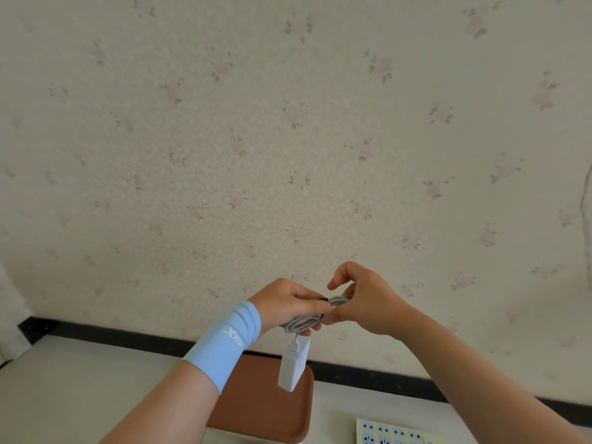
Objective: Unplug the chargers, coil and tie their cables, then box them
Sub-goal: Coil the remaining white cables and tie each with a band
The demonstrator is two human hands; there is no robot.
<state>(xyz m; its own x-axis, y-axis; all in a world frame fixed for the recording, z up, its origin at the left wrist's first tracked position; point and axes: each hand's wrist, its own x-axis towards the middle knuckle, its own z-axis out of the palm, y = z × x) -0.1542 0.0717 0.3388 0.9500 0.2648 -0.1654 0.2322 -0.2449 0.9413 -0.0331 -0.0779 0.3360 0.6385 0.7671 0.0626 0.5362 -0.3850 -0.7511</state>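
A brown tray [266,405] lies on the pale table [80,386], and both hands are raised above its far edge, in front of the flowered wallpaper [288,123]. The left hand [285,304] is above the tray's far side, its fingers curled round a bundle of coiled white cable [304,323], gripping it from the left. A light-blue sleeve [224,344] with a white logo covers that wrist and crosses over the tray's left part, hiding that side of it. The right hand [358,299] meets the bundle from the right, above the tray's far right corner; its thumb and lower fingers pinch the end of the coil, while the forefinger arches over it without touching. A small dark piece [324,299] shows at the top of the coil between the two hands; what it is cannot be told. The white charger [294,363] hangs from the bundle on a short run of cable, tilted, in the air over the tray's far right part and covering some of its rim. A black strip [128,334] runs along the foot of the wall behind the tray. To the right of the tray, at the picture's lower edge, lies a pale socket board [394,432] with rows of outlets, partly cut off and with the right forearm passing beside it.
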